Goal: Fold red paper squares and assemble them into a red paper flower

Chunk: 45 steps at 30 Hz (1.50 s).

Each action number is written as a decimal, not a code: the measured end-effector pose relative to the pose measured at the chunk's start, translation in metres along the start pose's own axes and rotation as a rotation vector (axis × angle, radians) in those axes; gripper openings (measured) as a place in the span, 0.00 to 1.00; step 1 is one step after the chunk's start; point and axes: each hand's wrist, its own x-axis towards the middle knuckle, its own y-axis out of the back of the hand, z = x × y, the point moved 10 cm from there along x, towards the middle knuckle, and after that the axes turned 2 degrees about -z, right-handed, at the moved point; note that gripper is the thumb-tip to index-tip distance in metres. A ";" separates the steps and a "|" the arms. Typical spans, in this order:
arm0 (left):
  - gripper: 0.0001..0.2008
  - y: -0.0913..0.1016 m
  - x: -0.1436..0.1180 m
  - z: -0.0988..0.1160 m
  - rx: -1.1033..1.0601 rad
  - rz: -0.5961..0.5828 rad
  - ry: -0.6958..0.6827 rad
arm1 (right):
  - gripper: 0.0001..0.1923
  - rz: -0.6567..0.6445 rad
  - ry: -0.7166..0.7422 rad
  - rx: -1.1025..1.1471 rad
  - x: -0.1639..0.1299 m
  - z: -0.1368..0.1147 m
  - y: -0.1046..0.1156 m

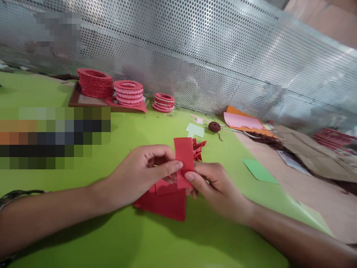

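A narrow red paper strip [184, 152], perhaps folded, stands upright between my two hands. My left hand [152, 165] pinches its left edge, thumb in front and the fingers partly behind. Lower on the right edge, my right hand [214, 190] grips it the same way, its thumb across the front. Beneath the hands, larger pieces of red paper [164, 204] lie on the green tabletop [134, 242], partly covered by the left hand. Just behind the strip sits a spiky folded red paper piece [198, 149], partly hidden.
Stacks of red and pink rings [96, 83] stand on a brown tray [89, 106] at the back left. A brown yarn ball [214, 127], a pale green paper [195, 130] and a green sheet [259, 170] lie beyond my hands. A perforated metal panel [173, 44] borders the table.
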 end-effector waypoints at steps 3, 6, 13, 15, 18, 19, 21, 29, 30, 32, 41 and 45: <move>0.06 -0.001 0.001 0.000 -0.009 -0.021 0.018 | 0.20 -0.023 0.023 -0.089 -0.001 -0.002 0.001; 0.03 -0.002 0.001 -0.001 -0.061 -0.067 0.033 | 0.20 -0.063 0.060 -0.158 -0.002 -0.006 0.000; 0.03 -0.001 0.001 -0.006 -0.137 -0.072 0.064 | 0.11 0.160 0.357 -0.230 -0.013 -0.034 0.028; 0.03 -0.003 0.002 -0.007 -0.144 -0.076 0.081 | 0.11 0.119 0.426 -0.264 -0.014 -0.041 0.026; 0.03 -0.009 0.001 -0.009 -0.149 -0.144 0.109 | 0.06 0.070 0.440 -0.226 -0.012 -0.046 0.025; 0.03 -0.011 0.000 -0.010 -0.141 -0.166 0.113 | 0.06 0.061 0.430 -0.193 -0.010 -0.046 0.025; 0.04 -0.009 0.001 -0.009 -0.090 -0.157 0.085 | 0.06 0.030 0.403 -0.126 -0.008 -0.044 0.024; 0.11 -0.003 0.003 0.002 0.206 -0.096 -0.013 | 0.10 0.014 0.303 0.003 -0.001 -0.026 0.018; 0.12 -0.003 0.002 0.002 0.211 -0.091 -0.008 | 0.10 0.032 0.288 -0.008 -0.001 -0.023 0.019; 0.12 -0.005 0.000 0.002 0.222 -0.099 -0.009 | 0.10 0.071 0.248 -0.050 0.000 -0.019 0.022; 0.14 -0.017 -0.007 0.010 0.378 -0.136 -0.141 | 0.09 0.143 0.271 -0.331 -0.004 -0.028 0.022; 0.12 -0.020 -0.006 0.011 0.365 -0.159 -0.161 | 0.11 0.150 0.273 -0.395 -0.006 -0.029 0.020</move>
